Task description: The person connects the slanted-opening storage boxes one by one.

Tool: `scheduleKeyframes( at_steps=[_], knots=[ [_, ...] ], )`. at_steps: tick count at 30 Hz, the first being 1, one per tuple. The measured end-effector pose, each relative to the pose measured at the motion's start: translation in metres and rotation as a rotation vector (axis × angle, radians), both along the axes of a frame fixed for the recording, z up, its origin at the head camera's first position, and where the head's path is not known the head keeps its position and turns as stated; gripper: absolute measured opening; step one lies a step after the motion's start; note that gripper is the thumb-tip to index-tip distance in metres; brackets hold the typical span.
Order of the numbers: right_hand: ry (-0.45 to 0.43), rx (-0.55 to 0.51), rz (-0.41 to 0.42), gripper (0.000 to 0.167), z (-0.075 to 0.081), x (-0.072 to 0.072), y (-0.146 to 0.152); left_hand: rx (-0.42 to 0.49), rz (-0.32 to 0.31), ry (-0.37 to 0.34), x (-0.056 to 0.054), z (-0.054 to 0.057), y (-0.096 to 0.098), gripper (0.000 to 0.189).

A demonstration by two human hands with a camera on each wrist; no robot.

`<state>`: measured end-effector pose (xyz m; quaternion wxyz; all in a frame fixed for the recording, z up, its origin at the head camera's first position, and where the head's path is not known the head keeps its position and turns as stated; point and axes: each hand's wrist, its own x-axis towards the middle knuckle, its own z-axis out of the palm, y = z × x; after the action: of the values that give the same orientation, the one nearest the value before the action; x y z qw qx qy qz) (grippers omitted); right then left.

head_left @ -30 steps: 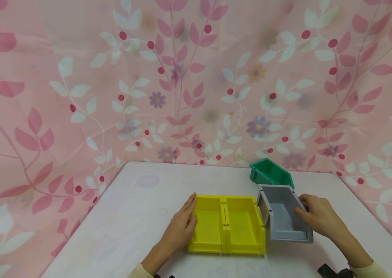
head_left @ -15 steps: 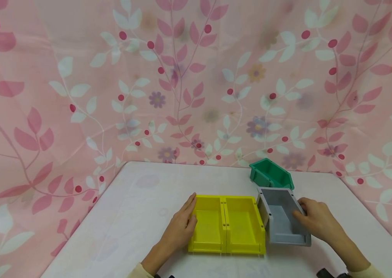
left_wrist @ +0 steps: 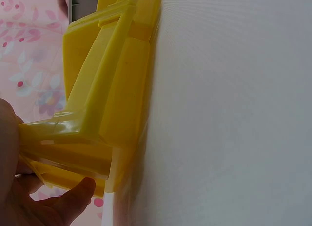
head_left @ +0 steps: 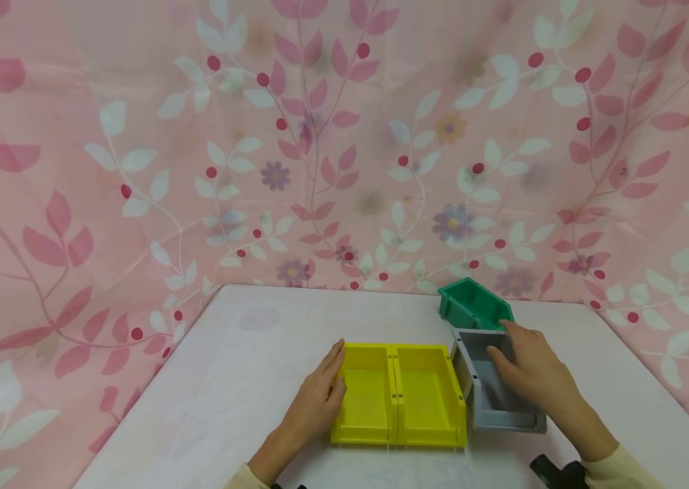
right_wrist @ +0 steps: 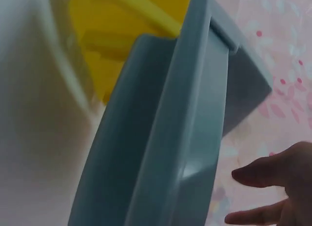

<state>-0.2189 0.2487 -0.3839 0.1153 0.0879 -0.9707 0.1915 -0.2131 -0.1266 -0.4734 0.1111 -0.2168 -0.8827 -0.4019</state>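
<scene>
Two yellow storage bins (head_left: 395, 397) stand side by side on the table. My left hand (head_left: 316, 397) rests along the outer wall of the left one, its fingers straight. At the right yellow bin's side sits a grey storage bin (head_left: 486, 387), turned slightly at an angle. My right hand (head_left: 537, 373) is over the grey bin's right rim, fingers spread and holding nothing. In the right wrist view the fingertips (right_wrist: 243, 177) are apart from the grey wall. Behind the grey bin lies a green storage bin (head_left: 469, 303), close to the right fingertips in the head view.
A white-covered table (head_left: 210, 380) bears the bins. Pink leaf-patterned cloth (head_left: 344, 136) hangs behind it and along both sides. A dark device (head_left: 558, 472) is by the right wrist.
My right hand has let go of the grey bin's right rim and moved left and away from me, toward the green bin. The grey bin had shifted slightly nearer before that. My left hand stays put.
</scene>
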Motion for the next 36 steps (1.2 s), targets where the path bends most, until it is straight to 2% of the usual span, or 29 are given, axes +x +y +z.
scheduleKeyframes(
  at_steps=[6,11,20,27,36],
  knots=[
    [0.046,-0.029,0.171,0.068,0.001,-0.002,-0.033,0.005,-0.006,-0.003,0.000,-0.001,0.000,0.055],
    [0.046,0.002,0.225,0.070,-0.003,-0.009,-0.052,-0.003,-0.001,0.001,-0.001,-0.002,0.000,0.055],
    [-0.047,0.058,0.177,0.082,-0.012,-0.023,-0.070,-0.010,-0.001,0.002,-0.001,-0.002,0.000,0.055],
    [-0.101,0.064,0.177,0.089,-0.012,-0.021,-0.074,-0.007,-0.002,-0.001,-0.001,-0.001,0.000,0.054],
    [-0.086,0.089,0.175,0.088,-0.016,-0.019,-0.076,-0.005,-0.003,-0.004,0.000,0.000,0.000,0.054]
  ],
)
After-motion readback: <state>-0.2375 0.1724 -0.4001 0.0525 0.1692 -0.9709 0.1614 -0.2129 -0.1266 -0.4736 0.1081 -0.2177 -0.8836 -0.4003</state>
